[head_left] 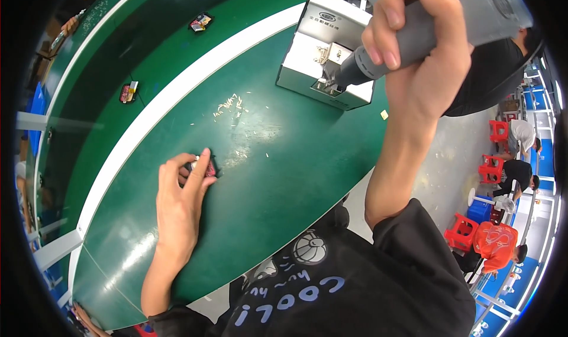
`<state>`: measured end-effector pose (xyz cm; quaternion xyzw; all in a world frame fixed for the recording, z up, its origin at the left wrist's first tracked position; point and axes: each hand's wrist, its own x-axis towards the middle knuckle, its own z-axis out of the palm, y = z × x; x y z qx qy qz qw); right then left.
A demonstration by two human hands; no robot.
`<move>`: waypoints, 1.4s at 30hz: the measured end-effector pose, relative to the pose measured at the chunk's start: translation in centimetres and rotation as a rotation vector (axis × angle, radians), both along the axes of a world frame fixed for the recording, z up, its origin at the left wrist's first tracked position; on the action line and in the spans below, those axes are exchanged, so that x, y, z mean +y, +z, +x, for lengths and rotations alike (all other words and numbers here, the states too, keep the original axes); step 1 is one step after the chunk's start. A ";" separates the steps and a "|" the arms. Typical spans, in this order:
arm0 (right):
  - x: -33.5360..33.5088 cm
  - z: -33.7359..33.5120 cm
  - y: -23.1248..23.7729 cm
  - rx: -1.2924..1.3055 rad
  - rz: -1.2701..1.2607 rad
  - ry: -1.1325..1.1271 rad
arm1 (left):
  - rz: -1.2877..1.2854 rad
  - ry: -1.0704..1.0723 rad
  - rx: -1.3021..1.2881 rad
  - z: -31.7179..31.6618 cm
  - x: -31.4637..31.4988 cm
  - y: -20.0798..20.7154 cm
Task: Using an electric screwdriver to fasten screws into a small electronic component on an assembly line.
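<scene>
My right hand is wrapped round a thick grey electric screwdriver, raised above the table's right side. Its dark nose points down and left, with the tip at the front opening of a white and grey metal screw feeder. Whether the bit touches a screw there, I cannot tell. At the table's middle left, my left hand pinches a small black part with a reddish inside between thumb and fingers, low over the green tabletop. The fingers cover much of that part.
Small pale slivers lie scattered beyond my left hand. Past a curved white rail, a green belt carries similar small parts. A person in black sits close at the right. Red stools and other people stand farther right.
</scene>
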<state>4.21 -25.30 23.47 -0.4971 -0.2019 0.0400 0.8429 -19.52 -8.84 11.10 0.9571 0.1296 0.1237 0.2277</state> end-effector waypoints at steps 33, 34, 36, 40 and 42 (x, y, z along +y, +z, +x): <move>0.6 1.8 -1.5 -0.087 0.047 -0.038 | 0.355 -0.422 -0.147 -0.6 -0.8 0.1; 0.6 1.3 -1.2 -0.085 0.046 -0.036 | 0.370 -0.426 -0.153 -0.5 -0.8 0.0; 0.8 -0.2 -0.2 -0.071 -0.031 -0.109 | 0.385 -0.428 -0.160 -0.3 -0.9 -0.1; 1.1 0.2 -1.7 -0.300 -0.055 -0.108 | 0.392 -0.407 -0.207 -0.2 -1.0 -0.5; 1.3 0.5 -1.6 -0.240 -0.077 0.064 | 0.375 -0.395 -0.223 -0.3 -1.0 -0.9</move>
